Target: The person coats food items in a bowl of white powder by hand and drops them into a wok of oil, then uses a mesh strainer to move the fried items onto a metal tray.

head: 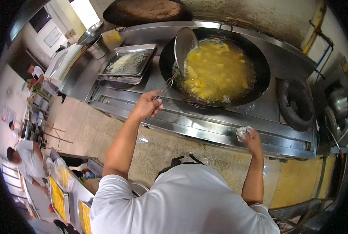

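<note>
My left hand (149, 105) grips the wire handle of a large round skimmer (186, 48). The skimmer's bowl stands tilted at the left side of a big black wok (260, 70), its lower edge in the oil. Yellow pieces of food (217, 70) fill the bubbling oil. Off to the right, in front of the steel range (215, 127), is my right hand (248, 136). White flour or batter coats its curled fingers. Whether anything lies inside them is hidden.
Left of the wok, a metal tray (147, 58) with white powder rests on another. Beyond it stand a steel pot (98, 48) and bowl (90, 33). A black burner ring (296, 105) lies right. Co-workers (29, 161) stand at left, near trays of yellow food (67, 204).
</note>
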`<state>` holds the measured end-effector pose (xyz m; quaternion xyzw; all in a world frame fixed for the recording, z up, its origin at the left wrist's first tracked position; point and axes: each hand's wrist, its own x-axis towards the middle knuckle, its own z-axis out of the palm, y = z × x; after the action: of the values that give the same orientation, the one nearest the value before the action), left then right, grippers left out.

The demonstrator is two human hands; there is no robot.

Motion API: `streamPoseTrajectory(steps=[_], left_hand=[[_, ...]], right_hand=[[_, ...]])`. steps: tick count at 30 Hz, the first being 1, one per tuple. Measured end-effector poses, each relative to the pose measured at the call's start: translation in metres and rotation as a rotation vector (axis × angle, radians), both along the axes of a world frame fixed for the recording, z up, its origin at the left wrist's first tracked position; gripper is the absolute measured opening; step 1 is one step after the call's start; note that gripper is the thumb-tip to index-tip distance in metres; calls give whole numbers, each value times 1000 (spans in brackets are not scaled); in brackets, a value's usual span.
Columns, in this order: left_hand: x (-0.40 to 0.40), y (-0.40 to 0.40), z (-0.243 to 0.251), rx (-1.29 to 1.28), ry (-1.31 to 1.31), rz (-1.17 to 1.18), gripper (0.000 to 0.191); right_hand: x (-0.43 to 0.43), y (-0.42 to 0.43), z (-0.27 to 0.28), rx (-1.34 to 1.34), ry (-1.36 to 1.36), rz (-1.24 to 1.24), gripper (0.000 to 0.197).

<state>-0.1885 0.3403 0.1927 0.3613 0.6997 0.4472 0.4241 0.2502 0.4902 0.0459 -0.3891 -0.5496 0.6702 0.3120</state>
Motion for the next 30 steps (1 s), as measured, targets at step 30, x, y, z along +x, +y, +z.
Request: streamPoseTrajectory(steps=[30], left_hand=[[-15,144,-5,34,-77,-13,58]], right_hand=[[55,24,-56,34,-15,-243,15]])
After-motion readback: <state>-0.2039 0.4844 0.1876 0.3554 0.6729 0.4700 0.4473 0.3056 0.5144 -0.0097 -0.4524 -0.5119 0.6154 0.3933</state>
